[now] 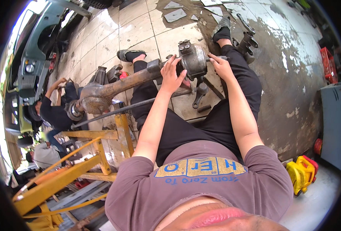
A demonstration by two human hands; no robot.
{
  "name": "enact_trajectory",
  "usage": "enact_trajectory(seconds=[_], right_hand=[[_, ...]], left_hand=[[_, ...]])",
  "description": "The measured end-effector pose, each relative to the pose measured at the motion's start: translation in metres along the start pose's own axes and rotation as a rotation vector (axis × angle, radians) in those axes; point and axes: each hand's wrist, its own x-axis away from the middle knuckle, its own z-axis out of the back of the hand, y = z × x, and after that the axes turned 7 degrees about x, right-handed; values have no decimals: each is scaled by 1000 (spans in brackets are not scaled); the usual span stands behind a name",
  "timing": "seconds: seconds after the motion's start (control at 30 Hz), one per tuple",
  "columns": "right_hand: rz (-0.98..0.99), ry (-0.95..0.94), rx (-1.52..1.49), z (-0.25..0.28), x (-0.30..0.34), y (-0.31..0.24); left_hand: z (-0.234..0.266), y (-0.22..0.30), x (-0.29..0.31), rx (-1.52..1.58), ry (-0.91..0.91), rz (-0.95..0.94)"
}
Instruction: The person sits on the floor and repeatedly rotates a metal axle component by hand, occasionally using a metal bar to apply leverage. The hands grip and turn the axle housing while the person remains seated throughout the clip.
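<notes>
A rusty vehicle axle [130, 80] runs from the left to between my legs, with a bulging round differential housing [95, 99] partway along. At its right end sits a heavy, greasy steering knuckle [194, 61]. My left hand [172, 76] holds the knuckle's left side, its fingers over the top and its thumb toward me. Against the right side presses my right hand [221, 67], fingers bent at the round edge; its fingertips are partly hidden. Below the knuckle hangs a steering arm [201, 92] with an eye at its end. A long thin rod [128, 110] lies along the axle.
A yellow metal frame [78, 169] stands at left, near two other people [56, 107] and a vehicle [31, 65]. A metal part [248, 44] lies by my right leg. Broken tiles [175, 14] lie ahead. At right are a yellow-red case [301, 173] and a grey cabinet [334, 123].
</notes>
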Motion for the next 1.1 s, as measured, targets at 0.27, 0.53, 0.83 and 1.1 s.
enact_trajectory(seconds=[0.27, 0.53, 0.83, 1.1], right_hand=[[138, -43, -145, 0, 25, 17], [68, -81, -406, -23, 48, 1], [111, -63, -357, -28, 60, -3], [74, -30, -375, -26, 63, 13]], left_hand=[[-17, 4, -6, 8, 41, 5], [3, 22, 2, -53, 69, -51], [11, 31, 20, -66, 22, 61], [15, 36, 43, -68, -150, 141]])
